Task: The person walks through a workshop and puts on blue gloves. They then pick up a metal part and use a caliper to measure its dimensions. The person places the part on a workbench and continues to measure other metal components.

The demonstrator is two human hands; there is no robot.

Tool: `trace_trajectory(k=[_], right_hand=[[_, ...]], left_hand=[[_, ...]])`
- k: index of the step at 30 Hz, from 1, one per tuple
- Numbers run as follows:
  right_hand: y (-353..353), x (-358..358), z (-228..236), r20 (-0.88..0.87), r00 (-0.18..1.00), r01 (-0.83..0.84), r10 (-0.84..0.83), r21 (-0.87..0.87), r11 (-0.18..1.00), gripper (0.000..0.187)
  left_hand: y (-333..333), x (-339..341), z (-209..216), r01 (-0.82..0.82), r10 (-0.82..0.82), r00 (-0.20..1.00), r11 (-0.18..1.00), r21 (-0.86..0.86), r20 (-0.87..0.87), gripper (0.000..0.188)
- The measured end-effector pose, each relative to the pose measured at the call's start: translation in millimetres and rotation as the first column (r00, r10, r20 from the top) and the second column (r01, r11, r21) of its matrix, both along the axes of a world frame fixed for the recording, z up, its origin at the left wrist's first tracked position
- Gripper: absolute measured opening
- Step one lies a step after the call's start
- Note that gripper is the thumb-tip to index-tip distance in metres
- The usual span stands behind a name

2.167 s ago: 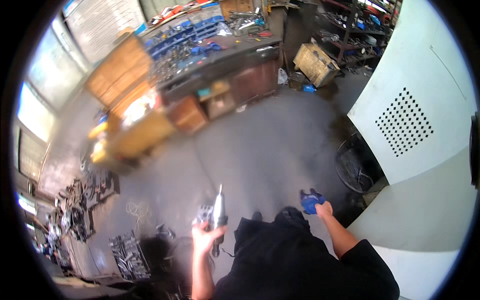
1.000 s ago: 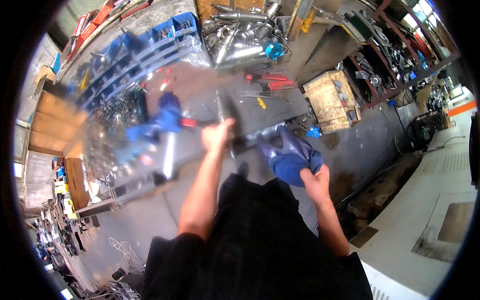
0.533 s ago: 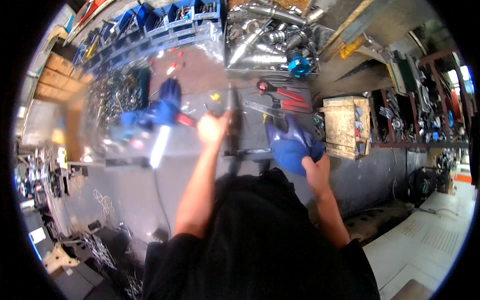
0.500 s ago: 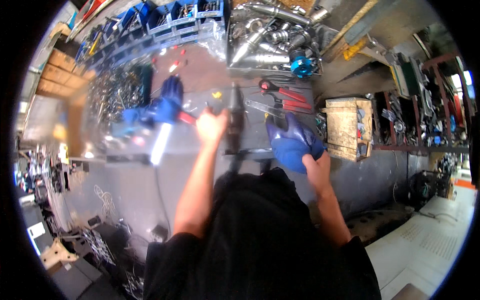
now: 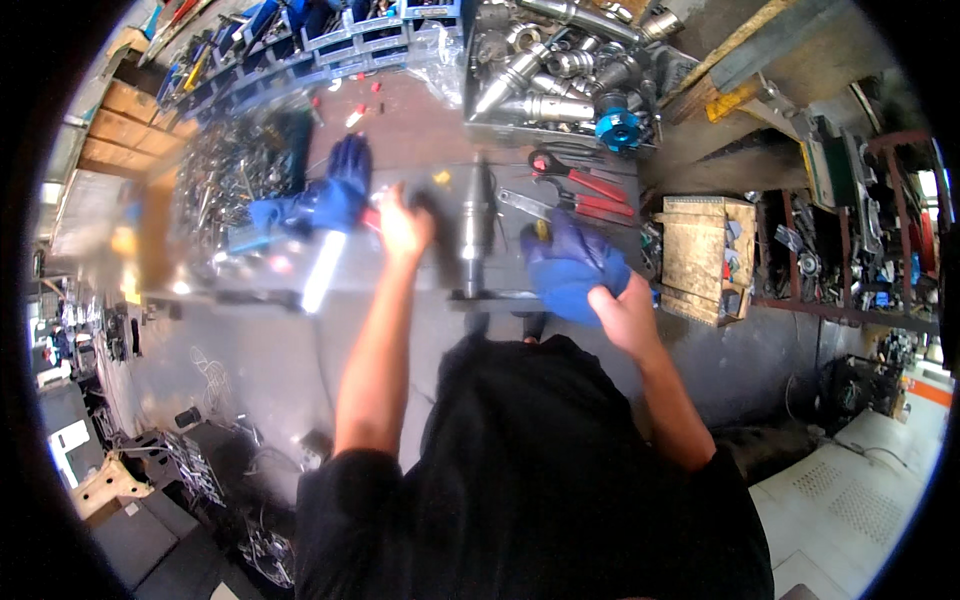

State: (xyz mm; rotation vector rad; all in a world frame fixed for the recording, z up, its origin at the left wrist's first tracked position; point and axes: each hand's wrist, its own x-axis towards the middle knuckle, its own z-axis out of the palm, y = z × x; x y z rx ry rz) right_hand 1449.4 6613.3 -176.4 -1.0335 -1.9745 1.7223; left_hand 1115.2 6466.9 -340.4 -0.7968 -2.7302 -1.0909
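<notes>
My bare right hand (image 5: 625, 315) is closed on the cuff of a blue work glove (image 5: 575, 270), which hangs limp over the bench's front edge. My left hand (image 5: 405, 228) is bare and smeared by motion; it is just right of a second blue glove (image 5: 343, 188) and beside a red handle-like piece (image 5: 371, 217). Whether its fingers hold anything does not show. Between my hands lies a metal tapered tool holder (image 5: 476, 215), narrow end pointing away. Red-handled wrenches (image 5: 595, 190) rest beyond the right glove. A bright white strip (image 5: 323, 270) is near the left glove.
Blue parts bins (image 5: 350, 45) line the back. A tray of metal tool holders (image 5: 560, 75), one with a blue cutter head (image 5: 618, 127), sits back right. A worn box (image 5: 695, 260) stands right of the bench. Blurred small metal parts (image 5: 240, 170) are heaped left.
My left hand has drawn slightly left, away from the tool holder. My right hand with the glove has shifted a little left and up. The whole view has moved slightly.
</notes>
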Motion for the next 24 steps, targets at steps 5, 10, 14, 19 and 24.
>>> trace_trajectory(k=[5, 10, 14, 19, 24], right_hand=[[-2, -21, 4, 0.079, 0.993, -0.102, 0.088, 0.195, 0.976, 0.026], [-17, -39, -8, 0.117, 0.977, -0.197, 0.178, 0.175, 0.965, 0.031], [-16, -43, -27, 0.121, 0.958, -0.256, 0.261, -0.057, 0.965, 0.036], [-26, -47, -45, 0.055, 0.968, -0.250, 0.246, 0.066, 0.966, 0.029], [-18, -46, -48, 0.036, 0.989, -0.147, 0.142, 0.214, 0.966, 0.016]], left_hand=[[-14, 118, 135, 0.207, -0.491, 0.753, 0.808, 0.551, 0.438, 0.024], [-14, 172, 162, 0.388, -0.580, 0.628, 0.811, 0.437, 0.519, 0.046], [-16, 166, 140, 0.411, -0.538, 0.671, 0.843, 0.347, 0.510, 0.059], [-21, 159, 93, 0.257, -0.311, 0.768, 0.950, 0.175, 0.559, 0.048], [-31, 147, 93, -0.157, -0.259, 0.492, 0.913, 0.377, 0.831, 0.025]])
